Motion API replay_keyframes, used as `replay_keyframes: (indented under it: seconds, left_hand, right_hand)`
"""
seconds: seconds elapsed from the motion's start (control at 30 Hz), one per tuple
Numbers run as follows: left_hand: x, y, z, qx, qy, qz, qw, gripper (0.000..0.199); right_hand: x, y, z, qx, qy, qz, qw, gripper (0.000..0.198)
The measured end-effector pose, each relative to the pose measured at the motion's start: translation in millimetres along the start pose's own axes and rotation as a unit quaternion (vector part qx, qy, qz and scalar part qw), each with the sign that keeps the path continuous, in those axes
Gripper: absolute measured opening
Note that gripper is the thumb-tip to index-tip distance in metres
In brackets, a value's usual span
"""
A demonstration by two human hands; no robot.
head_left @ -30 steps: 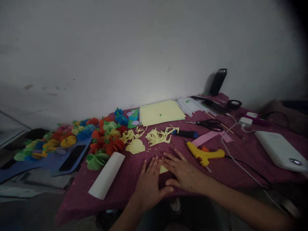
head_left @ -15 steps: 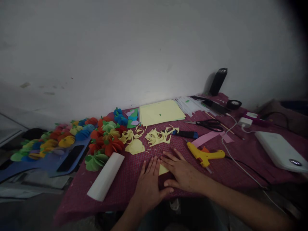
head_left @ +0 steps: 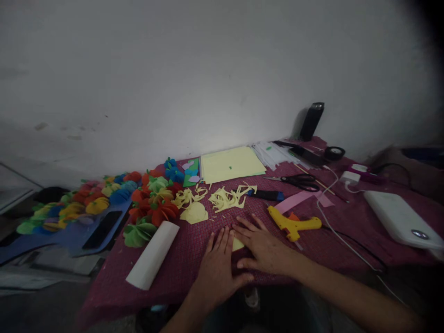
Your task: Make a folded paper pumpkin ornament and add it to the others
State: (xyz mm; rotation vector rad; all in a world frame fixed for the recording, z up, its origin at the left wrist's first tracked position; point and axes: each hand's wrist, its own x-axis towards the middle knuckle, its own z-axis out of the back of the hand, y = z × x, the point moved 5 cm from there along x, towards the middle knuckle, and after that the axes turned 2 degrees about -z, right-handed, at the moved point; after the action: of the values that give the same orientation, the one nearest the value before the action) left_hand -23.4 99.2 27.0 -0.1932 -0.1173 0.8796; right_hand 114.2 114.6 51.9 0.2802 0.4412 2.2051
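Observation:
A small piece of yellow paper (head_left: 237,244) lies on the cloth near the table's front edge, mostly covered by my hands. My left hand (head_left: 218,266) rests flat over its left side, fingers stretched forward and thumb pointing right. From the right, my right hand (head_left: 262,247) lies across its other side with the fingers spread. Just beyond them are curly yellow paper scraps (head_left: 227,199) and a yellow paper cutout (head_left: 194,212). A yellow glue gun (head_left: 294,224) lies to the right of my right hand, and a white paper roll (head_left: 152,255) to the left.
Colourful paper pumpkins (head_left: 157,203) crowd the left side. Yellow sheets (head_left: 232,164) lie at the back by the wall. Black scissors (head_left: 300,181), a dark-handled cutter (head_left: 265,194), pink paper strips (head_left: 298,200), a white power bank (head_left: 402,219) and cables occupy the right.
Both hands stay pressed flat over the yellow paper with barely any movement. The view has shifted slightly.

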Motion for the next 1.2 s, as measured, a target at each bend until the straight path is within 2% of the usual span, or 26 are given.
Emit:
replay_keyframes:
  seconds: [0.17, 0.3, 0.4, 0.67, 0.87, 1.1, 1.2]
  left_hand:
    - [-2.1, -7.7, 5.9, 0.010, -0.020, -0.012, 1.000, 0.096]
    - [-1.8, -10.1, 2.5, 0.004, 0.000, -0.018, 1.000, 0.094]
    - [-0.7, -8.0, -1.3, 0.008, 0.006, -0.023, 1.000, 0.093]
    - [-4.0, -12.4, 1.6, 0.042, -0.027, -0.033, 0.998, 0.092]
    - [-6.3, -12.8, -2.0, 0.048, -0.016, -0.051, 0.997, 0.087]
    - [-17.7, -1.1, 9.3, 0.079, -0.070, 0.004, 0.994, 0.086]
    - [-20.2, -1.3, 5.3, 0.063, -0.051, -0.013, 0.997, 0.086]
  right_hand:
    - [-12.3, 2.7, 3.0, -0.009, -0.009, -0.002, 1.000, 0.076]
    - [-22.9, 2.6, -4.6, -0.005, -0.001, 0.026, 1.000, 0.072]
    - [-24.0, 0.5, -7.6, 0.000, 0.001, 0.028, 1.000, 0.072]
    - [-23.5, 5.6, 2.0, -0.006, -0.008, 0.029, 1.000, 0.069]
    - [-31.1, 6.5, -0.5, 0.004, -0.014, 0.029, 0.999, 0.067]
    - [-22.9, 12.6, 17.1, 0.000, -0.045, 0.007, 0.999, 0.064]
    - [-14.5, 15.5, 10.2, -0.009, -0.044, 0.019, 0.999, 0.061]
